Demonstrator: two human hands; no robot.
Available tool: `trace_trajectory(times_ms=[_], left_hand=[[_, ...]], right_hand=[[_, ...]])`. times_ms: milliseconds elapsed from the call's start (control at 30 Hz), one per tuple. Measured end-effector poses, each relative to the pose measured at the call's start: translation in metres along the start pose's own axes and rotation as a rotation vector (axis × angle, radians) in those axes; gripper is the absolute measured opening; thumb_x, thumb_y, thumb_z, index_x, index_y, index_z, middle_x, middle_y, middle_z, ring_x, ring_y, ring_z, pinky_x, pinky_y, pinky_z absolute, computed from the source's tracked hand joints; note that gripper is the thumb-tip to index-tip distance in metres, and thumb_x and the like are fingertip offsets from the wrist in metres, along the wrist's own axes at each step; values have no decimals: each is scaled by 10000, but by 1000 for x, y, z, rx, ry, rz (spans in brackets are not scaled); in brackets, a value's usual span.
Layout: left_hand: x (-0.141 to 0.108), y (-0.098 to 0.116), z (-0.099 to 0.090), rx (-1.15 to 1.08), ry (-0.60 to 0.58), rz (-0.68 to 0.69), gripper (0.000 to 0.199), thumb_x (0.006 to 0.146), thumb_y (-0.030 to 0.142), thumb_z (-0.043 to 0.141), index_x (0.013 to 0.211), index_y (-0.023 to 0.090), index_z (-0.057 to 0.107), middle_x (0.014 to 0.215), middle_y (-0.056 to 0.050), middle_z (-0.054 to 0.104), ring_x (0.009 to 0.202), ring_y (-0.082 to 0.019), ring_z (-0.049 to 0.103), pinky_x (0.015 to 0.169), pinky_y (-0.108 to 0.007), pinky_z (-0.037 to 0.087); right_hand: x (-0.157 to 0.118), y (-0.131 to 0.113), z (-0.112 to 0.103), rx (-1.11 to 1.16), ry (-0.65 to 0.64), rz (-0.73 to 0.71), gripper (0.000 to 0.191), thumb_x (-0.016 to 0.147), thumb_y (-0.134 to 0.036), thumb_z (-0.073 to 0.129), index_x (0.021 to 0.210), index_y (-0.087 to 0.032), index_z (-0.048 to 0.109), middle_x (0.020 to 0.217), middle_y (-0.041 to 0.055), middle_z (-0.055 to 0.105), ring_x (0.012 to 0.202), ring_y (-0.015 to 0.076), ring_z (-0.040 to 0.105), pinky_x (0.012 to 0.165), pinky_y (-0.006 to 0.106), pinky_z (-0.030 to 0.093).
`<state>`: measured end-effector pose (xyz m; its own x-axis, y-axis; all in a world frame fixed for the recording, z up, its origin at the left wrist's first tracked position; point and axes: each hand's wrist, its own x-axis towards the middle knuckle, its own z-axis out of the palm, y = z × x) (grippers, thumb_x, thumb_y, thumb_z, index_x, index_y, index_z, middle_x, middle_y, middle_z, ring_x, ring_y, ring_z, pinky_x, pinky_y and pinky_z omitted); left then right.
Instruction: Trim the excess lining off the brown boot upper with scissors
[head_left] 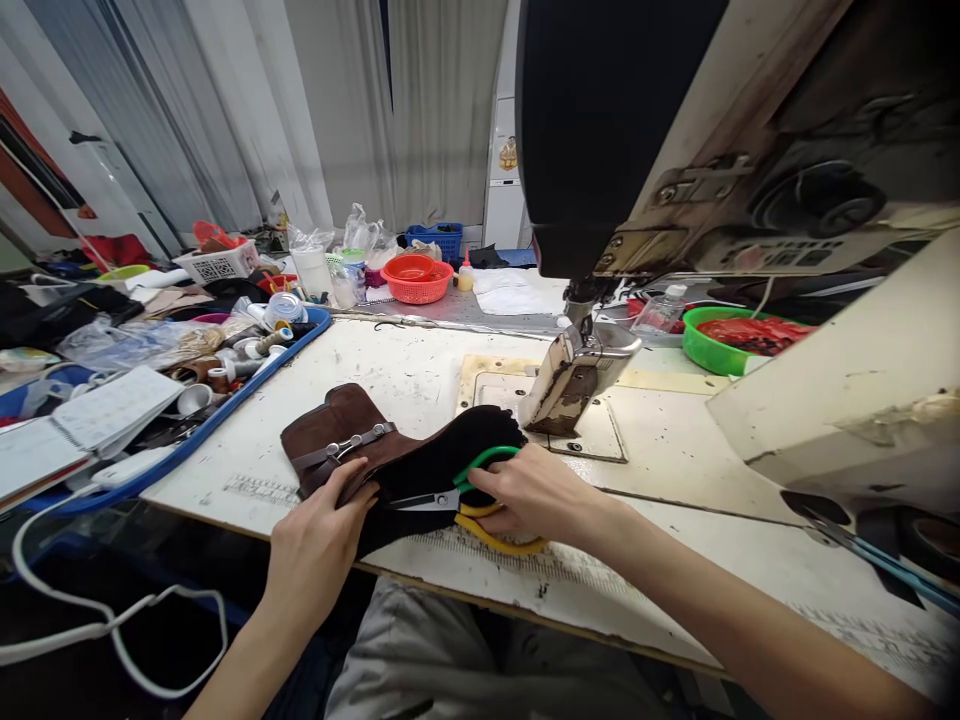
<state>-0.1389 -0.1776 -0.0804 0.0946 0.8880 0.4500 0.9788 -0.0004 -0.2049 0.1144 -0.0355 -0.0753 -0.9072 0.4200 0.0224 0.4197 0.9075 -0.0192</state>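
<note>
My right hand (536, 490) is closed round the handles of a pair of scissors (442, 500), one handle green and the other yellow. The blades point left and lie over the black lining of a brown shoe upper (352, 410). A strap with metal rings crosses the brown part. My left hand (322, 525) pinches the near edge of this upper, close to the blade tips. Whether the blades touch the material is hard to make out. The piece rests on the white sewing table, left of the machine's post.
A post-bed sewing machine (577, 380) rises at the right, its head overhanging the table (660, 430). At the left, a blue tray (217, 420) holds thread spools and a notebook. Red baskets (416, 285) stand at the back, a green basin (709, 345) behind the post.
</note>
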Motion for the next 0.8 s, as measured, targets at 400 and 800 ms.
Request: trace_trajectory(times_ms=[400, 800], left_hand=[[-5, -5, -1, 89, 3, 166, 276, 974, 155, 475, 916, 225, 735, 1406, -25, 584, 906, -227, 707, 631, -308, 545], [4, 7, -15, 207, -69, 150, 400, 892, 14, 432, 1046, 243, 721, 1368, 0, 611, 693, -166, 691, 424, -263, 390]], right_hand=[[-37, -85, 11, 78, 114, 350, 185, 871, -341, 702, 852, -206, 577, 696, 7, 637, 560, 223, 598, 508, 330, 125], [-16, -109, 4, 171, 123, 496, 197, 885, -357, 675, 943, -182, 605, 773, 57, 663, 638, 233, 633, 521, 332, 202]])
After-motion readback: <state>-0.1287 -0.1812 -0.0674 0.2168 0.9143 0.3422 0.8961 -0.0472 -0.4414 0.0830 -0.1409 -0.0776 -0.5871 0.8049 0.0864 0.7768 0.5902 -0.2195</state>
